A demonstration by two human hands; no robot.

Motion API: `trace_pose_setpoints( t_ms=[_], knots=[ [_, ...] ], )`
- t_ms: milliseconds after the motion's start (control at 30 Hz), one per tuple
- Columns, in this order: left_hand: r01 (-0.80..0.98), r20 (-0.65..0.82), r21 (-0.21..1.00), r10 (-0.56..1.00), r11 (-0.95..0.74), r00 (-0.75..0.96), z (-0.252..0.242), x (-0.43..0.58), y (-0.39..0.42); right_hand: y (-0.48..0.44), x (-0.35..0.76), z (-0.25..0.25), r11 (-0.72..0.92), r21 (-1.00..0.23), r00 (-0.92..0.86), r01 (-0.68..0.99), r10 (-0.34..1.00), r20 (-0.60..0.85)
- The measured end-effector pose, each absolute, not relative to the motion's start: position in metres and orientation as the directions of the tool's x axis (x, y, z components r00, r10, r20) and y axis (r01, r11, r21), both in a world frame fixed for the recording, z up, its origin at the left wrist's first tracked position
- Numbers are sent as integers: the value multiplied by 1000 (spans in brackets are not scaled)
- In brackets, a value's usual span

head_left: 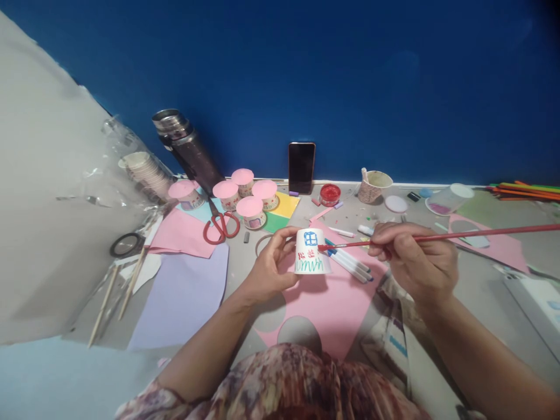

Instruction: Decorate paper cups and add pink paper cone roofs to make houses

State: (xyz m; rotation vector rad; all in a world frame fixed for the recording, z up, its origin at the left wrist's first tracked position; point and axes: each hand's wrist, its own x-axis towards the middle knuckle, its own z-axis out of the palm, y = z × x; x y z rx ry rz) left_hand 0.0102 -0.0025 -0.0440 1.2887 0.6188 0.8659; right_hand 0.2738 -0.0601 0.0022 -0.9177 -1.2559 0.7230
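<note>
My left hand (272,263) grips an upturned white paper cup (311,252) from its left side. The cup bears a blue window, red marks and a green zigzag. My right hand (413,258) pinches a long red paintbrush (476,234), whose tip touches the cup's right side near the red marks. Both hands hover over a pink paper sheet (332,306) with round holes cut in it. Several white markers (350,262) lie just behind the cup.
Several pink-topped cups (240,196) stand at the back left, beside red scissors (221,226), a metal flask (188,149) and a stack of cups in plastic (142,169). A phone (301,167) leans on the blue wall. Red paint pot (329,194), mug (373,186), coloured pencils (529,191) lie right.
</note>
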Motion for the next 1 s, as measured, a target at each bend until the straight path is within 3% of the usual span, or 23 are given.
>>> trace_pose_setpoints(
  t_ms=[1000],
  knots=[
    [-239,98,970,820,48,564,-45,10,-1,-61,276,4,480,-877,148,-7,868,474]
  ],
)
